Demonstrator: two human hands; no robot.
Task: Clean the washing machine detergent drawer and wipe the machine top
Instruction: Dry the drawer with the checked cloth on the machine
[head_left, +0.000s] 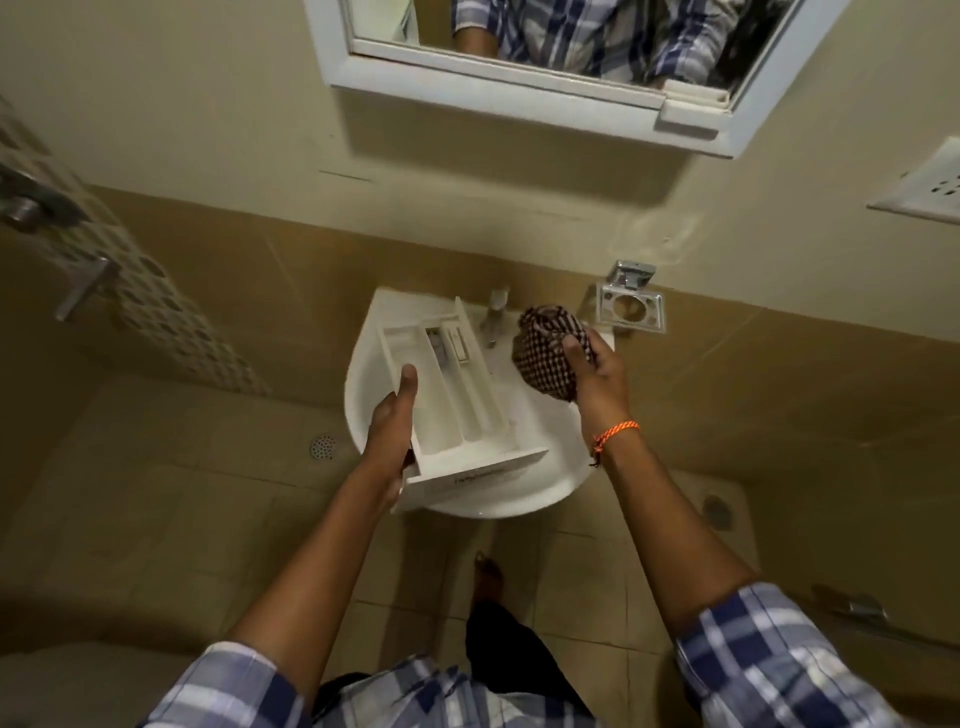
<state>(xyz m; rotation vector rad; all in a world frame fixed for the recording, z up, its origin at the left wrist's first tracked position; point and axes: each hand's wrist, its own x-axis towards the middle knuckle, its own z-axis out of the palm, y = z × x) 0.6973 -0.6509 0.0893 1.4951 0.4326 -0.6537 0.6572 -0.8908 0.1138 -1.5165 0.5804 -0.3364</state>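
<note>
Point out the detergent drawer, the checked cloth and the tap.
detergent drawer (457, 400): head view, on its long middle compartment.
checked cloth (545, 353): head view, on the bunched middle.
tap (491, 325): head view, on the spout over the basin.

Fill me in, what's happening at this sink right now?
A person holds a white detergent drawer over the wash basin: the left hand grips the drawer's left side, while the right hand holds a bunched checked cloth beside the tap. The cloth is not touching the drawer. No water is visibly running.
</note>
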